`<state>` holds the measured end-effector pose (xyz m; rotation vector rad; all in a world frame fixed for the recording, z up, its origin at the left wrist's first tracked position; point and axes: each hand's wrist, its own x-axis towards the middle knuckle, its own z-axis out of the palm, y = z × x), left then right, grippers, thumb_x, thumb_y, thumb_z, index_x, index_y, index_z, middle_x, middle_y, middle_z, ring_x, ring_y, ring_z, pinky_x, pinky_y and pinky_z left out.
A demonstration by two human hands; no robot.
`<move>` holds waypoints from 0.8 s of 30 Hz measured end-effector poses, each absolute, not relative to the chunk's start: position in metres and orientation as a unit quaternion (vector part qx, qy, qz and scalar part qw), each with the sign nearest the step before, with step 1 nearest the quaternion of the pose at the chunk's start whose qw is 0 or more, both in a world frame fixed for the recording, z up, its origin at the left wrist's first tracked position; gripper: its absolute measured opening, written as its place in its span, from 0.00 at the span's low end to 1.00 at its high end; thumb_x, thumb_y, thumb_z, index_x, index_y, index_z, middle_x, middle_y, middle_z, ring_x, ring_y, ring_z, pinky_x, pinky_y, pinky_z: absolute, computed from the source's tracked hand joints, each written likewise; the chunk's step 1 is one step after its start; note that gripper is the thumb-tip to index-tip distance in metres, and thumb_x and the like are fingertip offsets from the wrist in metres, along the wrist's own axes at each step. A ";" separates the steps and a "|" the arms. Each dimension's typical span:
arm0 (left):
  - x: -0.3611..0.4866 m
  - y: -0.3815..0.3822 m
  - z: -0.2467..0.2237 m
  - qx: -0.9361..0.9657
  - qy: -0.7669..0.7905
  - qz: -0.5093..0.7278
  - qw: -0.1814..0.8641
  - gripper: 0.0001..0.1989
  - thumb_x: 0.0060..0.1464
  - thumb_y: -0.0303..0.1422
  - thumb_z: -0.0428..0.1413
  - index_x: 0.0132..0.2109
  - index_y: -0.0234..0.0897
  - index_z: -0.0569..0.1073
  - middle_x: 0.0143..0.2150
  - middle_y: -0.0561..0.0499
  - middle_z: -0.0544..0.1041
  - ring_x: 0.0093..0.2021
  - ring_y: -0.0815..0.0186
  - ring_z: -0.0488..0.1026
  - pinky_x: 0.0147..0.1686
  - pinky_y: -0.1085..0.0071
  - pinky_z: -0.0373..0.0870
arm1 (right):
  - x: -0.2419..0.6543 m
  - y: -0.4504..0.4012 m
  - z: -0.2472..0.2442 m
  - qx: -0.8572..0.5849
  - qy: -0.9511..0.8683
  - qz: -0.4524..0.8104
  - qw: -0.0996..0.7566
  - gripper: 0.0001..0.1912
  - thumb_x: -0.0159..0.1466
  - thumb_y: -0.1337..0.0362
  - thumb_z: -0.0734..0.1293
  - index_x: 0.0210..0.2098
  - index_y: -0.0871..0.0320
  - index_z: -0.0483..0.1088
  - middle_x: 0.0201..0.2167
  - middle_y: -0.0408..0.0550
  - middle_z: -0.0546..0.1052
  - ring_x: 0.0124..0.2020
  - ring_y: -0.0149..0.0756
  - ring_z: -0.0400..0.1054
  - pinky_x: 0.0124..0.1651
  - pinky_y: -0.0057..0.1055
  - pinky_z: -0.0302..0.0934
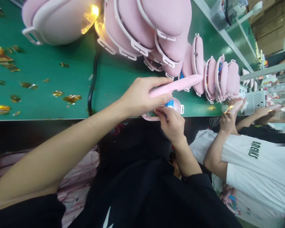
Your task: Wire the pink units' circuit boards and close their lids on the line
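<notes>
A pink cover (188, 83) is held edge-on above the green bench (61, 76), gripped at its left end between the thumb and fingers of the left hand (142, 95), which is closed firmly round it. Its long axis is pointed away to the right of the view, with the far end tipped slightly up. Below it, at the bench's near edge, the open shell (180, 104) is set with its hollow side up and its long axis run roughly along that edge. The shell is partly hidden by both hands, but a blue block (170, 104) and a green circuit board (152, 113) can be made out inside.

The right hand (173, 123) is the nearer to the shell: its fingers are curled and brought to the board from the near side, the tips bunched low. Whether anything is pinched there cannot be told, nor whether cover and shell are joined by a wire.

Beyond, pink cases (167, 15) are piled, and others (210, 76) are lined up to the right. Foil scraps (72, 98) are strewn at left, past a black cable (94, 82). At right, a pink piece is held by a co-worker (258, 152) in white.
</notes>
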<state>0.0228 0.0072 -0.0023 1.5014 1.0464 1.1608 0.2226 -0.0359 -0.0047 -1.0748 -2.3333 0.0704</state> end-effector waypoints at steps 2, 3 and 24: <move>0.023 0.007 -0.002 0.610 0.426 0.474 0.470 0.33 0.59 0.52 0.59 0.65 0.42 0.81 0.63 0.48 0.82 0.62 0.47 0.80 0.67 0.54 0.75 | 0.220 -0.035 -0.002 -0.401 -0.877 0.019 0.265 0.07 0.78 0.65 0.67 0.47 0.55 0.78 0.41 0.46 0.88 0.41 0.36 0.84 0.48 0.33 0.80; 0.022 0.007 -0.002 0.610 0.426 0.474 0.471 0.33 0.59 0.52 0.59 0.65 0.41 0.81 0.63 0.48 0.82 0.62 0.47 0.80 0.67 0.54 0.74 | 0.219 -0.035 0.000 -0.399 -0.880 0.017 0.258 0.07 0.78 0.65 0.66 0.47 0.55 0.78 0.41 0.47 0.88 0.41 0.36 0.84 0.47 0.32 0.80; 0.023 0.007 -0.001 0.617 0.413 0.478 0.469 0.30 0.58 0.48 0.60 0.64 0.43 0.82 0.61 0.50 0.84 0.61 0.49 0.80 0.65 0.57 0.76 | 0.209 -0.034 0.021 -0.402 -0.906 -0.031 0.129 0.13 0.78 0.70 0.59 0.43 0.56 0.75 0.31 0.48 0.79 0.34 0.41 0.74 0.39 0.36 0.70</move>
